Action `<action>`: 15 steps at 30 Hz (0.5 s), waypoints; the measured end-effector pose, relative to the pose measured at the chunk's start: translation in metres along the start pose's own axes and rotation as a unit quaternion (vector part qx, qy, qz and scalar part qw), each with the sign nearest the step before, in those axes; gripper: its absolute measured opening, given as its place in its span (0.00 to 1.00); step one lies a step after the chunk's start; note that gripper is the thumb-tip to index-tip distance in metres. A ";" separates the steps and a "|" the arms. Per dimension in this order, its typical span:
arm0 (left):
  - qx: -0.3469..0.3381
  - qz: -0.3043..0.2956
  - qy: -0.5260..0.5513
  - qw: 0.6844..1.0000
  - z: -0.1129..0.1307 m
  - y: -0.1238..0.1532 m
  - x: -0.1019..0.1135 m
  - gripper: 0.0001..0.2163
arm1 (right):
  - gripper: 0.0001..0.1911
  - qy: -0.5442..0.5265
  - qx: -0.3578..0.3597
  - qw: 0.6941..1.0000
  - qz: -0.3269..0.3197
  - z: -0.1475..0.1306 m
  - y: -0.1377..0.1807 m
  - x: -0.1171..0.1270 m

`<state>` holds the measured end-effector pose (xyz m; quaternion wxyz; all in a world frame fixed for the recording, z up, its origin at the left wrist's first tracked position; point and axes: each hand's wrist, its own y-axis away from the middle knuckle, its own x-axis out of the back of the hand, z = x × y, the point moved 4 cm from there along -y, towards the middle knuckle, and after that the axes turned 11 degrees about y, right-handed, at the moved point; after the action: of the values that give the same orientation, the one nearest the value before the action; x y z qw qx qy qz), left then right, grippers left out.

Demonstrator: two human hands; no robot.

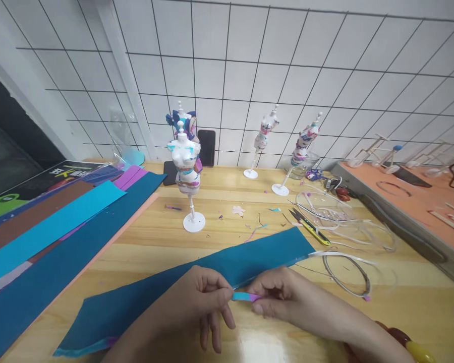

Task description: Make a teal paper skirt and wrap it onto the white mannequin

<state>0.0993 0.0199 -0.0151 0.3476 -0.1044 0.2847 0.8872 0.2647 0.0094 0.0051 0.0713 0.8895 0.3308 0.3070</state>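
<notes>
Two of my hands share one short blue-and-purple strip (pixel 242 297) near the front edge of a teal sheet (pixel 268 252) on the surface (pixel 136 252). My left hand (pixel 212 295) pinches one end; my right hand (pixel 274 292) grips the other, fingers curled. Probably light, soft and pliable, it suits gentle fingertip holds at the ends.

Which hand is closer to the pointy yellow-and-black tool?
Right. In the picture, the right hand is below and left of the pointy tool; the left hand is farther left.
</notes>
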 end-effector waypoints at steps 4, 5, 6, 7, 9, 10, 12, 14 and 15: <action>0.016 -0.003 -0.007 1.000 -0.003 -0.003 -0.008 0.13 | 0.14 -0.014 0.020 0.999 0.024 -0.009 -0.007 -0.008; 0.022 -0.008 -0.008 1.000 -0.003 -0.003 -0.010 0.14 | 0.14 -0.023 0.021 0.999 0.025 -0.009 -0.009 -0.011; 0.025 -0.012 -0.009 1.000 -0.004 -0.002 -0.011 0.14 | 0.14 -0.029 0.021 0.999 0.025 -0.009 -0.011 -0.014; 0.026 -0.013 -0.011 1.000 -0.003 -0.002 -0.010 0.14 | 0.14 -0.030 0.021 0.999 0.028 -0.008 -0.013 -0.015; 0.015 -0.004 -0.011 1.000 -0.001 0.000 -0.006 0.14 | 0.15 -0.024 0.018 0.999 0.043 -0.004 -0.016 -0.017; 0.006 0.005 -0.007 1.000 0.001 0.001 -0.003 0.13 | 0.15 -0.022 0.016 0.998 0.053 -0.002 -0.016 -0.016; -0.010 0.027 0.001 1.000 0.004 0.003 0.004 0.13 | 0.16 -0.029 0.012 0.997 0.063 0.001 -0.016 -0.014; -0.015 0.037 0.002 0.999 0.006 0.005 0.008 0.13 | 0.17 -0.046 -0.002 0.997 0.054 0.002 -0.016 -0.013; -0.015 0.036 0.000 0.999 0.006 0.005 0.009 0.13 | 0.17 -0.057 -0.011 0.997 0.044 0.001 -0.015 -0.013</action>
<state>0.0892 0.0249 -0.0116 0.3135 -0.0987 0.2752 0.9035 0.2493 0.0127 -0.0077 0.0859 0.9185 0.2832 0.2621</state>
